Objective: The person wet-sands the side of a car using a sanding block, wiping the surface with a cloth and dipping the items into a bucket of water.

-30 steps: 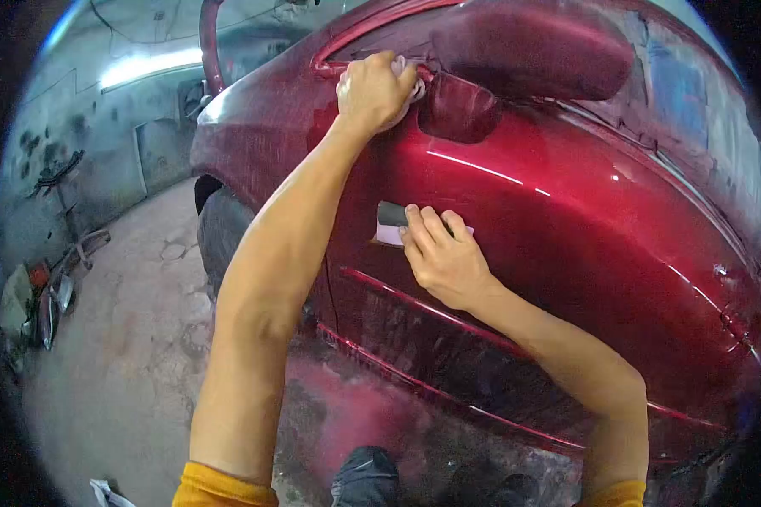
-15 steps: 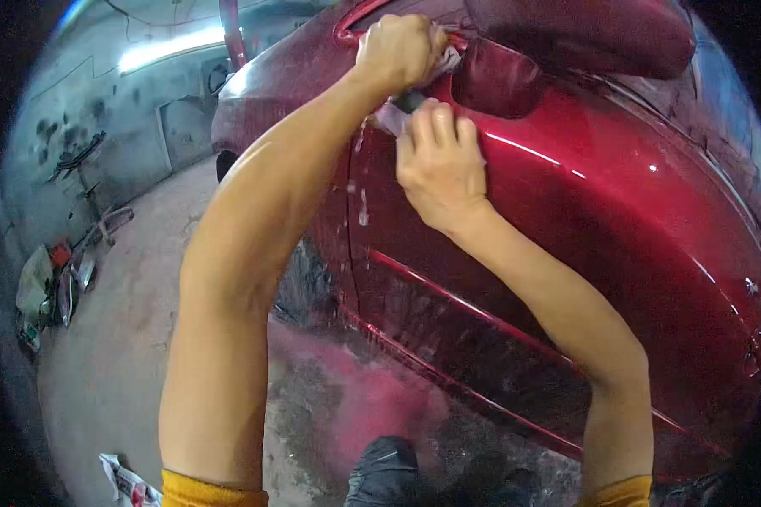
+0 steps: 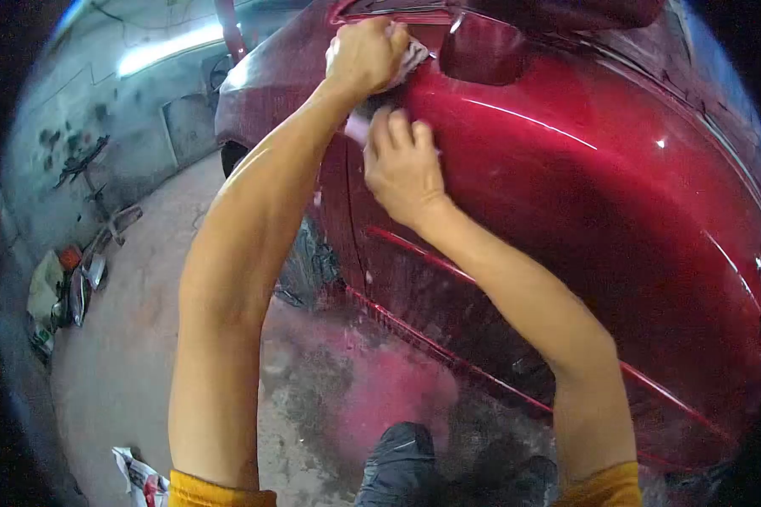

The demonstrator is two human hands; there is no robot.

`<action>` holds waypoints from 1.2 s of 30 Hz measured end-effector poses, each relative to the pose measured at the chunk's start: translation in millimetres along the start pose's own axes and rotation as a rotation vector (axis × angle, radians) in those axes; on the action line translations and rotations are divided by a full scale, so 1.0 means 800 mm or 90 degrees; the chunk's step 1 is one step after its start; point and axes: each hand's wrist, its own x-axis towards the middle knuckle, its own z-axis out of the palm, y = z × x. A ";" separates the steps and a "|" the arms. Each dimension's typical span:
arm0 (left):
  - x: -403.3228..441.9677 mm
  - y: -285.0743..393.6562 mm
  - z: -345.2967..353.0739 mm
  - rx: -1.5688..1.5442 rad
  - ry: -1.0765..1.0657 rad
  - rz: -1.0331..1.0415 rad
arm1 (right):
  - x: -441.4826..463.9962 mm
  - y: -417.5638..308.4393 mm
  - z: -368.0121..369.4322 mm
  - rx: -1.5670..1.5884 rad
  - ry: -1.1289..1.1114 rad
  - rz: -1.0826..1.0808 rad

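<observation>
Beside the upper edge of the glossy red car door (image 3: pixel 516 169), my left hand (image 3: pixel 368 57) is closed on a crumpled whitish cloth (image 3: pixel 414 59), which touches the paint. Just below and to the right, my right hand (image 3: pixel 404 173) lies against the door panel. Its fingers curl over a flat pad with a pale end (image 3: pixel 358 128) and a dark part; motion blur and the fingers hide its exact kind. A dark red rounded part (image 3: pixel 484 52), like a mirror or its reflection, is to the right of the cloth.
Pink overspray (image 3: pixel 397 384) marks the concrete floor below the door. Crumpled dark plastic sheeting (image 3: pixel 309 262) hangs near the wheel area. Along the left wall lie assorted items (image 3: pixel 72 279) and a stand (image 3: pixel 114 224). Printed paper (image 3: pixel 139 477) is on the floor at lower left.
Both hands have moved left across the panel, the right one also slightly down, each still holding its item. The view has shifted slightly. White water streaks near the door seam are less visible.
</observation>
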 end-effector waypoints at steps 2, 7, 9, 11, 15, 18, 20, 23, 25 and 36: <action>-0.007 -0.005 0.001 -0.042 0.020 0.018 | -0.055 -0.022 0.002 0.060 -0.009 -0.160; -0.040 -0.019 0.014 -0.018 0.075 -0.021 | -0.144 0.056 -0.086 0.107 -0.019 -0.060; -0.056 -0.005 0.006 -0.012 0.081 -0.040 | -0.129 0.103 -0.106 0.019 0.106 0.037; -0.076 -0.013 0.026 -0.007 0.116 -0.014 | -0.093 0.105 -0.101 0.052 0.077 0.124; -0.079 -0.008 0.011 -0.082 0.164 0.020 | -0.069 0.033 -0.051 0.049 0.053 0.030; -0.074 -0.017 0.011 -0.075 0.132 0.009 | -0.135 0.015 -0.066 0.122 0.031 -0.052; -0.078 -0.023 0.009 -0.052 0.148 -0.005 | -0.169 0.043 -0.108 0.165 -0.026 0.053; -0.107 -0.005 0.015 -0.026 0.181 -0.054 | -0.192 0.100 -0.127 0.055 0.163 0.124; -0.108 -0.011 0.025 -0.021 0.207 -0.028 | -0.148 0.111 -0.124 0.050 0.187 0.192; -0.160 0.012 0.024 -0.105 0.190 -0.067 | -0.238 0.169 -0.209 0.025 -0.011 0.227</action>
